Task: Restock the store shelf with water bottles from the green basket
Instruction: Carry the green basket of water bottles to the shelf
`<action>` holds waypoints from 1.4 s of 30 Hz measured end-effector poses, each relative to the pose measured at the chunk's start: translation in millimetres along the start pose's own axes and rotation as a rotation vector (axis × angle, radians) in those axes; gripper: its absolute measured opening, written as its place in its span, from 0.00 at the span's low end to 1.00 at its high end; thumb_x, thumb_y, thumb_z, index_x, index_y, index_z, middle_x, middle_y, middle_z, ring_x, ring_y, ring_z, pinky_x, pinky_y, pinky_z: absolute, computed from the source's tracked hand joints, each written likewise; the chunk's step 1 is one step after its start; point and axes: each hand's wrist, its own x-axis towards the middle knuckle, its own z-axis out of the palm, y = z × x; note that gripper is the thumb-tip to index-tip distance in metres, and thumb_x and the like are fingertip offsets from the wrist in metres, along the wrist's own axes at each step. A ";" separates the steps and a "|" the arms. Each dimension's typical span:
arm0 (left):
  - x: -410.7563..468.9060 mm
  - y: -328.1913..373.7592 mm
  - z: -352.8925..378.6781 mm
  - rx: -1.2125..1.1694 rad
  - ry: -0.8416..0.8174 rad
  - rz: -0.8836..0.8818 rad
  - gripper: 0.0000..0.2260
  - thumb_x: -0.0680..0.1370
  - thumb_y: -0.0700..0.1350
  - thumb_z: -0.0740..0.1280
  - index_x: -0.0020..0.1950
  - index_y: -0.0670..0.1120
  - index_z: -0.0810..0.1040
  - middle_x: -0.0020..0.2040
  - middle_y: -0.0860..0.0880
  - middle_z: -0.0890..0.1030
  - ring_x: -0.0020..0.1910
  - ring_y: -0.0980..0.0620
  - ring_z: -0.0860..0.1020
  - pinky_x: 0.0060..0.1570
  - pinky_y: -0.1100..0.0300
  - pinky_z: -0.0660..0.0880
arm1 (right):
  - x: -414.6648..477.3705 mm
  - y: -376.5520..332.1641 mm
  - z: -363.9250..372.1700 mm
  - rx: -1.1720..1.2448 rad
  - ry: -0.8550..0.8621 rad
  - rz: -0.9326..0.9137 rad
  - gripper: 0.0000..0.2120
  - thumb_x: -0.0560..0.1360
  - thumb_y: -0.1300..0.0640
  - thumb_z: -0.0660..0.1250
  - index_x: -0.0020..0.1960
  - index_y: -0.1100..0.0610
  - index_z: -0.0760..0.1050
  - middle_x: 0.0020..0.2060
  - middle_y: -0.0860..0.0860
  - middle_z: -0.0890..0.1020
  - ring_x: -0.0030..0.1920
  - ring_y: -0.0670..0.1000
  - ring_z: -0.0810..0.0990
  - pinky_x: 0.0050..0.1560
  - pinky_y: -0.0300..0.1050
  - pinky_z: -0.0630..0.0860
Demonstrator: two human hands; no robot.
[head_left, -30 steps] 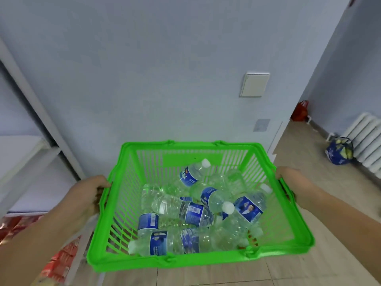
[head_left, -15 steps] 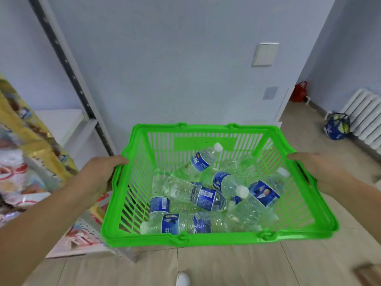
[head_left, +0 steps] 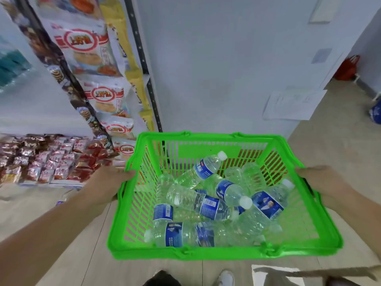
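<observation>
Fingers (head_left: 128,174) of left hand (head_left: 107,186), right hand (head_left: 321,180) clamped round basket (head_left: 206,253) side rims; likely heavy; bottles (head_left: 206,167) slick, take mid-body.

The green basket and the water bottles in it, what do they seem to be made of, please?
The green basket looks like rigid moulded plastic, slightly glossy: uniform colour, slatted walls, thick rim. The water bottles look like thin clear plastic: see-through, ribbed, glinting; white caps are probably plastic; the blue labels could be paper or film.
</observation>
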 end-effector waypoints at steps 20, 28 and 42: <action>-11.9 -221.7 -226.8 -0.201 0.133 -0.291 0.08 0.76 0.40 0.75 0.47 0.35 0.82 0.34 0.41 0.84 0.27 0.47 0.80 0.31 0.57 0.79 | -203.2 60.5 228.1 -0.192 -0.137 -0.016 0.11 0.77 0.54 0.72 0.42 0.61 0.85 0.35 0.61 0.86 0.36 0.60 0.83 0.49 0.60 0.80; -30.6 -295.1 -314.4 -0.263 0.247 -0.354 0.06 0.75 0.38 0.76 0.42 0.39 0.80 0.32 0.42 0.76 0.33 0.46 0.76 0.43 0.51 0.76 | -276.0 44.8 333.2 -0.307 -0.214 -0.041 0.12 0.78 0.56 0.71 0.44 0.66 0.85 0.33 0.59 0.85 0.31 0.56 0.80 0.40 0.50 0.78; 80.2 -373.7 -475.3 -0.172 0.143 -0.346 0.07 0.77 0.39 0.75 0.44 0.37 0.81 0.36 0.40 0.78 0.37 0.45 0.76 0.44 0.52 0.73 | -373.3 46.3 514.8 -0.356 -0.164 0.057 0.14 0.79 0.58 0.70 0.40 0.67 0.83 0.27 0.61 0.81 0.26 0.54 0.76 0.30 0.42 0.67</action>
